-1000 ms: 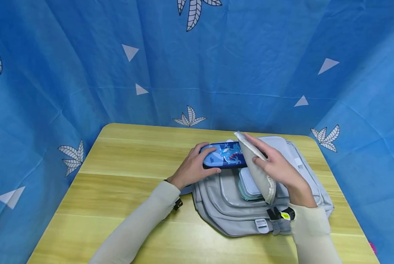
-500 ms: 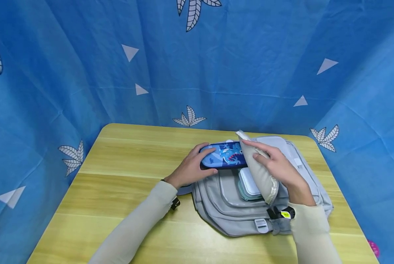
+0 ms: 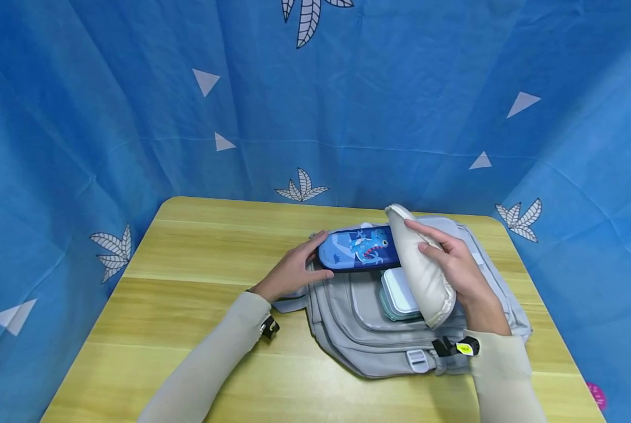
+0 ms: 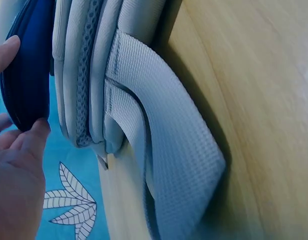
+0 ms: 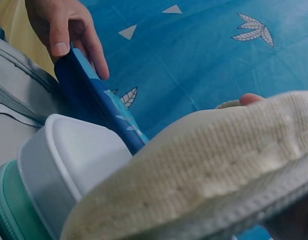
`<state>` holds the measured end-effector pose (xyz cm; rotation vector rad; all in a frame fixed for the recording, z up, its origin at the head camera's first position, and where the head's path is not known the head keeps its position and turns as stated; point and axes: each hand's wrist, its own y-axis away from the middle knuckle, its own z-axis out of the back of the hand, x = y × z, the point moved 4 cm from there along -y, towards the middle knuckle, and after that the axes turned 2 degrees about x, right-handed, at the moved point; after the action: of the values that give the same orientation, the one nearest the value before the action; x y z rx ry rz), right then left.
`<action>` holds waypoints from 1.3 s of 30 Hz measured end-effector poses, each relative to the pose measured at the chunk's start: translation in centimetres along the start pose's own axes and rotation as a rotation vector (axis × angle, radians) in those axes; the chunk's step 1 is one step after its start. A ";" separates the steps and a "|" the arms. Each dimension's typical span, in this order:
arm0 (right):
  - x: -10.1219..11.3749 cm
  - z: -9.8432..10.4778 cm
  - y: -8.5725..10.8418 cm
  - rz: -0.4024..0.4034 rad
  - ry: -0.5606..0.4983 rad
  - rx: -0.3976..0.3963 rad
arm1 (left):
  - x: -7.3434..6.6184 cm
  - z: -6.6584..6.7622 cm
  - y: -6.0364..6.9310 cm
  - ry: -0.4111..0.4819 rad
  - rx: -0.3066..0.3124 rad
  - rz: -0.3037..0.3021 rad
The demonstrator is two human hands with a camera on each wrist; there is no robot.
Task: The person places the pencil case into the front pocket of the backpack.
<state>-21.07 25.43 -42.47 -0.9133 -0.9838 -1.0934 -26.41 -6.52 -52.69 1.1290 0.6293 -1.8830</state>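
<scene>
My left hand (image 3: 289,271) holds the left end of a blue pencil case (image 3: 358,249) with a dinosaur picture, thumb on the near edge and fingers on the far edge. In the left wrist view, the fingertips touch the dark blue side of the case. My right hand (image 3: 455,267) grips a cream ribbed pouch (image 3: 421,270), thumb on its face, and holds it tilted. The pouch covers the right end of the pencil case. Beneath both lies a grey backpack (image 3: 342,346). On it sits a small white and teal box (image 3: 400,291), partly hidden by the pouch.
The backpack lies on the right side of a wooden table (image 3: 188,282). A grey strap (image 4: 169,115) sticks out at its left, and a buckle (image 3: 418,361) lies at its near edge. A blue patterned curtain (image 3: 347,106) surrounds the table's back and sides.
My left hand has slid a little left, its index finger moving off the top of the pencil case. The right hand has shifted slightly right and turned the pouch, so more of its face shows.
</scene>
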 end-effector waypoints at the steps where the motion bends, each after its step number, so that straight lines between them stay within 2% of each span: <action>1: 0.0 0.0 0.0 0.003 -0.004 0.003 | 0.1 0.1 0.0 0.000 0.007 -0.010; 6: -0.1 0.1 0.1 0.020 -0.022 0.022 | 0.4 0.3 0.2 -0.028 0.021 -0.055; 8: -0.1 0.1 0.2 0.027 -0.026 0.027 | 0.4 0.4 0.2 -0.033 0.017 -0.055; 15: -0.1 0.0 0.3 0.062 -0.029 0.030 | 0.7 0.4 0.6 0.070 -0.067 0.053; 18: -0.2 -0.3 0.2 0.070 -0.025 0.030 | 0.4 0.2 0.7 0.075 -0.095 0.079; 20: -0.2 -0.7 0.0 0.087 -0.009 0.043 | -0.1 -0.1 0.6 0.059 -0.099 0.075; 24: -0.4 -1.3 -0.4 0.129 0.021 0.066 | -1.3 -0.7 0.0 0.016 -0.092 0.015; 27: -0.8 -1.4 -0.7 0.150 0.005 0.063 | -1.9 -1.2 -0.5 -0.021 -0.085 -0.021; 31: -1.5 -1.3 -0.6 0.164 -0.039 0.054 | -2.0 -1.5 -0.4 -0.051 -0.076 -0.022; 35: -1.4 -1.1 -0.4 0.168 -0.107 0.006 | -1.9 -1.9 -0.3 -0.059 -0.073 -0.022; 39: -1.1 -1.5 -0.4 0.150 -0.141 -0.015 | -1.9 -3.1 -0.8 -0.166 -0.045 -0.027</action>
<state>-21.42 24.24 -43.87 -1.0709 -1.0060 -0.9210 -25.13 -2.99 -52.48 0.9286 0.5923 -1.9527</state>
